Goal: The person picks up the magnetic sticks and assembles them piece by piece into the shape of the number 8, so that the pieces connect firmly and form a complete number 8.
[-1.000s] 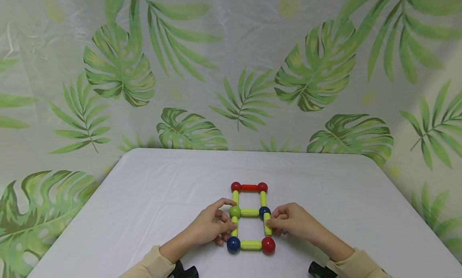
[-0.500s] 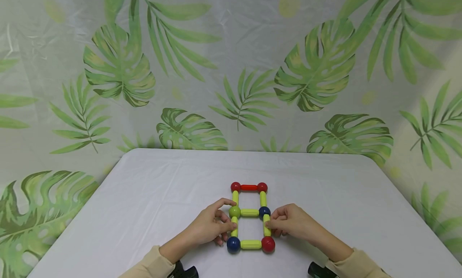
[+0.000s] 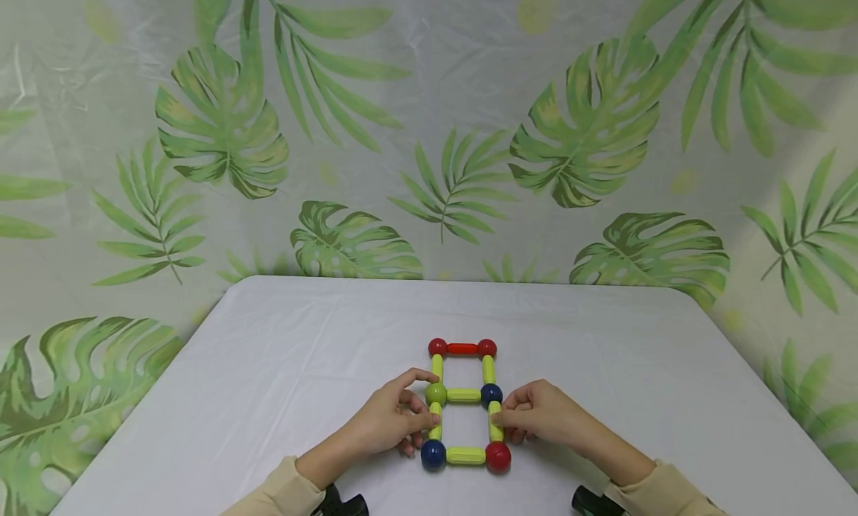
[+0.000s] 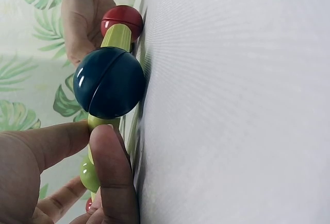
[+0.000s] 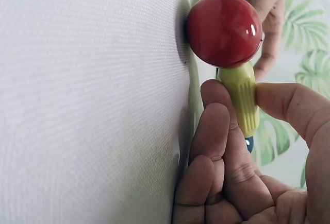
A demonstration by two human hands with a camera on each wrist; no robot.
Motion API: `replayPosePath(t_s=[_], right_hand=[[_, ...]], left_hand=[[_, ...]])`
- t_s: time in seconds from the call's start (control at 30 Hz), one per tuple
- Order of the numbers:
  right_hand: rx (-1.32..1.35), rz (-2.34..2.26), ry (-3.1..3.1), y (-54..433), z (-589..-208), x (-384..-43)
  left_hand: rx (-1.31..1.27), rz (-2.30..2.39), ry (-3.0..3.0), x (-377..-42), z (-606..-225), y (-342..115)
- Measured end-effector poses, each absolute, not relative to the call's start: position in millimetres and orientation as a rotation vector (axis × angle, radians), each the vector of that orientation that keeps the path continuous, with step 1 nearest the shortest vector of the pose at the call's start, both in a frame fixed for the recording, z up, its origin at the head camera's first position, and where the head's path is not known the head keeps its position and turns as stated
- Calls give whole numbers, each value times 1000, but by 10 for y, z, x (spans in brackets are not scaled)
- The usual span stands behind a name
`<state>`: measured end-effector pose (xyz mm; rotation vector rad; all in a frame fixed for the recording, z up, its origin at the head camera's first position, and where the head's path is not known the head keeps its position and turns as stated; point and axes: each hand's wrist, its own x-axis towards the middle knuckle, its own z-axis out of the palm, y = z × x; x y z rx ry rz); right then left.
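A flat frame of yellow-green rods and coloured balls lies on the white table, forming two joined squares. My left hand (image 3: 392, 412) pinches the lower left rod (image 3: 436, 430), between the green ball (image 3: 436, 393) and a blue ball (image 3: 433, 455); its index finger reaches past the green ball. My right hand (image 3: 546, 412) pinches the lower right rod (image 5: 241, 98) between thumb and fingers. That rod bridges the other blue ball (image 3: 491, 394) and the large red ball (image 5: 224, 31), touching the red one. A yellow-green rod (image 3: 465, 456) joins the bottom two balls.
At the frame's far end, a red rod (image 3: 462, 348) links two red balls. The white-covered table (image 3: 322, 330) extends around it, backed by a leaf-patterned curtain (image 3: 456, 91). Dark devices (image 3: 345, 505) sit at both wrists.
The lower right rod has swung slightly left at its near end, in my right hand, and now lines up with the large red ball. My left hand stays in place.
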<state>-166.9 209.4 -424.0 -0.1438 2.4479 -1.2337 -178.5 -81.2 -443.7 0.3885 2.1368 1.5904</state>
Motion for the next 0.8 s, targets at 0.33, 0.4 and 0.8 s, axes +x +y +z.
replayPosePath(t_s=[0.33, 0.4, 0.8], right_hand=[[-178, -1221, 2442, 2091, -4236, -1670], [-198, -1220, 2441, 2094, -4236, -1668], [-202, -1201, 2438, 2100, -4236, -1679]], left_hand=[[384, 1595, 2131, -1790, -4437, -807], [380, 1596, 2131, -1791, -4437, -805], [412, 1543, 2176, -1826, -4385, -798]])
